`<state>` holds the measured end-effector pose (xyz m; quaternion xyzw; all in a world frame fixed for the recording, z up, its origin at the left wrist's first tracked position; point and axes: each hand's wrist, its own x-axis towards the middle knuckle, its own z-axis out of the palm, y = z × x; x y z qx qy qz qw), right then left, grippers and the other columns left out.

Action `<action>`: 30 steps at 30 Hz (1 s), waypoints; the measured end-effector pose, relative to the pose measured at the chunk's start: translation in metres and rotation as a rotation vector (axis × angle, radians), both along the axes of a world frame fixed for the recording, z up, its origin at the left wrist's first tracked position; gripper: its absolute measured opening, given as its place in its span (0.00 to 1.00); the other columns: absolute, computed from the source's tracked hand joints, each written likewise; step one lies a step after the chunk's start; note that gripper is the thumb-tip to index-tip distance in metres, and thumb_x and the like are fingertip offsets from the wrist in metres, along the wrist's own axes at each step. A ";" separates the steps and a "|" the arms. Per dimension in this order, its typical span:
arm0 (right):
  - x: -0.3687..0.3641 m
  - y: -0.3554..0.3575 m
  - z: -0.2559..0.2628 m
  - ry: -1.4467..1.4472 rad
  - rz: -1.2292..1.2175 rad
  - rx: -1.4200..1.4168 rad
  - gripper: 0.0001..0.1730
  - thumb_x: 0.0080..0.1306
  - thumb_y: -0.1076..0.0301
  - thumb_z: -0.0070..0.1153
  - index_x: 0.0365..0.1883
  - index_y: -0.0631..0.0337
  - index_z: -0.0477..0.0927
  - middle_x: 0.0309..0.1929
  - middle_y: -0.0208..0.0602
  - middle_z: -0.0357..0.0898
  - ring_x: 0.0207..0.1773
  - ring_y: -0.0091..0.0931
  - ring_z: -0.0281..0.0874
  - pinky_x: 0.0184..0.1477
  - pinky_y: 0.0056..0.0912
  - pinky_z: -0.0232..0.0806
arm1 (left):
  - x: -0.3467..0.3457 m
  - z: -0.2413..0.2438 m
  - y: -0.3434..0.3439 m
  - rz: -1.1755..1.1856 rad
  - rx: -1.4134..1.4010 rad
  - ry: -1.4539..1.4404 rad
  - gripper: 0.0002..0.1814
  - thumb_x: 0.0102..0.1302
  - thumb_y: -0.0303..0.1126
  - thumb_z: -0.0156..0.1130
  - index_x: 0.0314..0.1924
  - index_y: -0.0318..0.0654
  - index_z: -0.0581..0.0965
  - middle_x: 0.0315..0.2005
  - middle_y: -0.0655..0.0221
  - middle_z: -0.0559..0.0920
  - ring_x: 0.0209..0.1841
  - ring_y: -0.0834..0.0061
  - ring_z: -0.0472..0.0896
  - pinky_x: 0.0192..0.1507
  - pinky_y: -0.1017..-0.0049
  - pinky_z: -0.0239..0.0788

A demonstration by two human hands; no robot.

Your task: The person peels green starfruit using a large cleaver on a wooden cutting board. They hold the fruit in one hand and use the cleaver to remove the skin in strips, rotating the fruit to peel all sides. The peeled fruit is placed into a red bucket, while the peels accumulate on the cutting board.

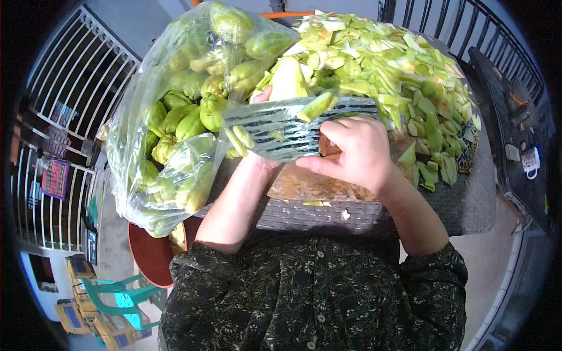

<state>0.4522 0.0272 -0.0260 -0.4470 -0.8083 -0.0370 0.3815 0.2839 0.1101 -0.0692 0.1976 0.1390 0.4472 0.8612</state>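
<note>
My right hand grips the brown handle of a broad-bladed cleaver. The blade lies across the view, wet and streaked, with green peel pieces stuck to its face. Behind it, my left hand is mostly hidden; only the fingertips and the heel by the wrist show. It holds a pale, peeled chayote, which rises above the blade's upper edge. Below both hands lies a worn wooden chopping board. To the left, a clear plastic bag bulges with whole green chayotes.
A large heap of chayote peelings covers the far right of the dark woven table. A red tub stands below the left edge, near a turquoise plastic chair and cardboard boxes. At right, a white mug rests on a dark bench.
</note>
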 end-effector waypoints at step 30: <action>0.085 0.040 0.003 -0.110 -0.619 -0.506 0.31 0.57 0.37 0.56 0.19 0.61 0.80 0.19 0.44 0.77 0.28 0.41 0.79 0.31 0.42 0.68 | -0.002 0.021 -0.013 0.204 0.960 0.902 0.32 0.48 0.42 0.72 0.52 0.36 0.72 0.46 0.64 0.79 0.50 0.72 0.76 0.53 0.71 0.66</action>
